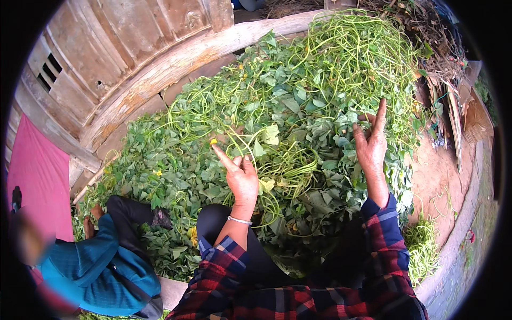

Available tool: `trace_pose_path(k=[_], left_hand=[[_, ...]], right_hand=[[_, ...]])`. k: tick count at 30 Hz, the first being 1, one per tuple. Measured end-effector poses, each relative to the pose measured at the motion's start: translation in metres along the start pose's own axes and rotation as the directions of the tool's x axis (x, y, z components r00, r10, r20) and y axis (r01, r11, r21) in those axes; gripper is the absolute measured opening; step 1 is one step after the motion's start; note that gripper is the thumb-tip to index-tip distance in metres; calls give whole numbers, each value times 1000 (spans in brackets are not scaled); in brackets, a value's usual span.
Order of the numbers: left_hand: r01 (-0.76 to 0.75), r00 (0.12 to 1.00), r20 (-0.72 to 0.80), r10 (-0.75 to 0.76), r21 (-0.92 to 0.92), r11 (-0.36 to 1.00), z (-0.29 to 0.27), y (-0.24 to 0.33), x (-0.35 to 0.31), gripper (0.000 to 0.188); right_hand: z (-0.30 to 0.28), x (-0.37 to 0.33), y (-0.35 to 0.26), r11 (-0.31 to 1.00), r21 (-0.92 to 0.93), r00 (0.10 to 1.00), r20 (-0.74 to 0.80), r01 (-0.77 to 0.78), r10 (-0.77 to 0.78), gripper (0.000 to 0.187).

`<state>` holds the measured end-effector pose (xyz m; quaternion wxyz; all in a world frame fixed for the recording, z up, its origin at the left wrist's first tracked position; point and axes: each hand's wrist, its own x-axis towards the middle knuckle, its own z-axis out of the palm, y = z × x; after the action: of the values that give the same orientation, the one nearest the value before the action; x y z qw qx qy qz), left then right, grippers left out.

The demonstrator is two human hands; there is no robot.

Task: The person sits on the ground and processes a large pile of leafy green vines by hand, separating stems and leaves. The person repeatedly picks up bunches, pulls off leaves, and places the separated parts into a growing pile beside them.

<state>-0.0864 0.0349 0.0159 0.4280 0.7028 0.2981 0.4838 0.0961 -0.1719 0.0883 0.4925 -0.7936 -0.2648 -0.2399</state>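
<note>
A wide heap of leafy green vines (pixel 298 101) spreads in front of me and around my legs. My left hand (pixel 242 181), with a pale bangle at the wrist, is over its middle. Thin green vine stems (pixel 242 143) run between its thumb and curled fingers, while its index finger points out. A small yellow spot (pixel 213 142) shows at that fingertip; I cannot tell what it is. Over the heap's right part is my right hand (pixel 372 149). Its index finger points away, the thumb is apart, and no held thing shows. A bundle of bare stems (pixel 290 168) lies between my hands.
On the left sits another person in a teal jacket (pixel 101 266), hands near the leaves. A log beam (pixel 213 45) and wooden wall (pixel 128 32) border the far left. Dry sticks (pixel 453 117) stand at right. A pile of green stems (pixel 421 250) lies right of me.
</note>
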Motion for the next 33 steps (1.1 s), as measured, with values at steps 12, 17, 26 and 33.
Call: trace_pose_path(k=[12, 17, 26, 33], left_hand=[[92, 922, 385, -37, -124, 988, 46, 7, -32, 64], [100, 849, 528, 8, -176, 979, 55, 23, -41, 39], [202, 777, 627, -53, -170, 965, 58, 25, -38, 20], [366, 645, 760, -80, -215, 906, 57, 21, -35, 15]], right_hand=[[44, -48, -7, 932, 306, 894, 336, 195, -297, 23], [55, -59, -1, 972, 209, 888, 420, 103, -185, 19], [52, -54, 20, 915, 367, 700, 699, -169, -151, 14], [43, -41, 35, 880, 376, 480, 853, -291, -206, 16]])
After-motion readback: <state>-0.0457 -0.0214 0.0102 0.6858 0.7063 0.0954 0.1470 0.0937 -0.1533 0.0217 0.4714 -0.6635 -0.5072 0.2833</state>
